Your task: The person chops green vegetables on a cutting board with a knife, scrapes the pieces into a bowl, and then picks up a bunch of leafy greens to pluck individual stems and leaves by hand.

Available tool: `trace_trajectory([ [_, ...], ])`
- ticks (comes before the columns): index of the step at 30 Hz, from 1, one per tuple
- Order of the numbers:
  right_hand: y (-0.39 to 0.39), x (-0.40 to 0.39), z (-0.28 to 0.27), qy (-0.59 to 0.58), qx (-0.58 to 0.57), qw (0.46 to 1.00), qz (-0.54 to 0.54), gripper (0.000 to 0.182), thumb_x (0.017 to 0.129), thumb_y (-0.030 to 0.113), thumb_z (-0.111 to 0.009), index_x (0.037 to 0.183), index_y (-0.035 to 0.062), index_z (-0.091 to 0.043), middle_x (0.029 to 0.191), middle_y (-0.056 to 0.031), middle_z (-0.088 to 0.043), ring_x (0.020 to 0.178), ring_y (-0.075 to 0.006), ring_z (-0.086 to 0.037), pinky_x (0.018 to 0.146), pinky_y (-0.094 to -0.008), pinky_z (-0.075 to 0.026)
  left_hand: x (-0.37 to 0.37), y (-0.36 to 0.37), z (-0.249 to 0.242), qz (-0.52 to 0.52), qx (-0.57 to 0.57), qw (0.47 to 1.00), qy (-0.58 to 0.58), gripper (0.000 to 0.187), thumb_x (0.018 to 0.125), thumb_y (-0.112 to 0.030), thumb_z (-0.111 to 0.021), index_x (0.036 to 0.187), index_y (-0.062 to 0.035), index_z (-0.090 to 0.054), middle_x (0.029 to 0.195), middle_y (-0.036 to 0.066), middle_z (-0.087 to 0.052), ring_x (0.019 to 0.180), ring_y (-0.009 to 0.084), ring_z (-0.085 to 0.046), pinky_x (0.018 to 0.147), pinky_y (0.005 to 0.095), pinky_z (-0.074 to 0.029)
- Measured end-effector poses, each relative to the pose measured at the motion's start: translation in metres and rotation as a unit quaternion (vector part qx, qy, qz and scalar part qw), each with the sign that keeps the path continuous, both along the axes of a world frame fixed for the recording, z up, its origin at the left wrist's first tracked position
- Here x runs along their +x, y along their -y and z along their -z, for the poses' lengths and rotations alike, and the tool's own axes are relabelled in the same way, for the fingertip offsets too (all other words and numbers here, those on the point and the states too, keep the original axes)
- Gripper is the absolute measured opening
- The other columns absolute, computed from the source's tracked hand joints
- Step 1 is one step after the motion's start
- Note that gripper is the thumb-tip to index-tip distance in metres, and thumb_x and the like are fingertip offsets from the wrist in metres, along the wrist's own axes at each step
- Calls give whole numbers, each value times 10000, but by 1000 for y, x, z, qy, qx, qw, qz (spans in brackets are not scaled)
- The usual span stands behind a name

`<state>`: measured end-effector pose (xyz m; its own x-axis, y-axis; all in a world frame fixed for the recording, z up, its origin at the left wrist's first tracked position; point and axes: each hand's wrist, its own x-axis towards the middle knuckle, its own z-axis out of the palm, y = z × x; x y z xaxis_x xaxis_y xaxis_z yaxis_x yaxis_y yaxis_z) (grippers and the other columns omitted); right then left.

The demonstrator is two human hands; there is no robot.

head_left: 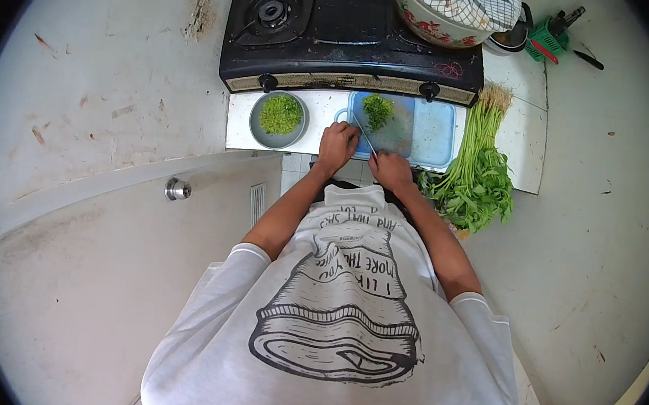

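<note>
My right hand (391, 170) is closed around the handle of a knife (366, 137) at the front edge of a blue cutting board (393, 143). The blade points up and left across the board. Beside the blade, at the board's left edge, my left hand (337, 146) has its fingers curled in; whatever they hold, if anything, is hidden. A small heap of chopped greens (377, 112) lies on the far part of the board. To the left, a grey bowl (254, 125) contains finely chopped light-green pieces (280, 114).
A blue tray (434, 133) extends right of the board. A large bunch of leafy stalks (479, 154) hangs over the counter's front edge. Behind stands a black gas stove (345, 50) with a flowered pot (432, 31). A green basket (546, 38) holds utensils at the back right.
</note>
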<state>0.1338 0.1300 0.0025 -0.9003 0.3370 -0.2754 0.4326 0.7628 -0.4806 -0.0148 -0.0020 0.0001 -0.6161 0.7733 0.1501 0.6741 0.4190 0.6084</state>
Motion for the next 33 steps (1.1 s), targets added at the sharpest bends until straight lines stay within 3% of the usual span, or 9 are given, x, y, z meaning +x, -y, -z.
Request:
trace_trajectory([
  [26,4,-6,-4,8,-4,1000,-16,467,1005,366,-507,804,-15,-686,743,-290,-682,716,-456,-699,704,-541,-573,1,0,9,-40,34,998,43,77,785,-75,-715,855,-47,-701,839,100,-684,833,321,-639,758,434,-509],
  [33,4,-8,5,1,2,1000,-28,427,990,352,-524,827,0,-703,754,-259,-695,706,-443,-700,693,-532,-573,0,2,9,-25,14,999,27,67,801,-83,-720,862,-61,-705,846,100,-673,831,322,-637,750,436,-506],
])
